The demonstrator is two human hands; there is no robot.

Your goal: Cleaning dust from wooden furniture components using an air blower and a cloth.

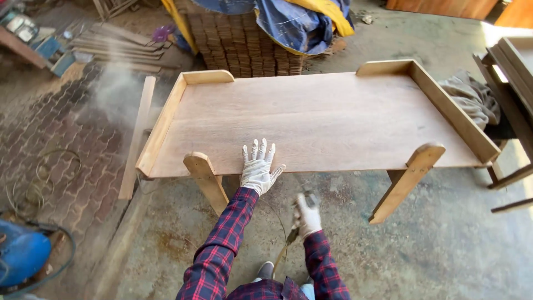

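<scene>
**Gloved hand pressed flat on an upturned wooden piece**

Furniture of pale wood (322, 119) is seen lying upside down on a concrete floor (444, 244), its broad panel facing up and its legs pointing toward the near side and outward. The left hand (258, 166), in a white glove, is laid on the near edge of the panel with the fingers spread and released; nothing is grasped by it. It is judged that the palm is placed there to feel the wood or to hold the piece steady. The right hand (306, 216), also gloved, is kept lower, below the near edge and apart from the panel. Its grip is clenched on a small tool (294, 233), blurred, with a thin hose or cable hanging from it; the kind of tool cannot be told. The panel therefore lies under the left palm and just beyond and above the right grip. Fine dust (114, 91) is seen floating at the far left, over a brick paving (61, 144). A stack of small wooden pieces (244, 47) under a blue and yellow cover (288, 19) stands on the far side, and a blue machine (22, 253) is seen at the near left.
</scene>
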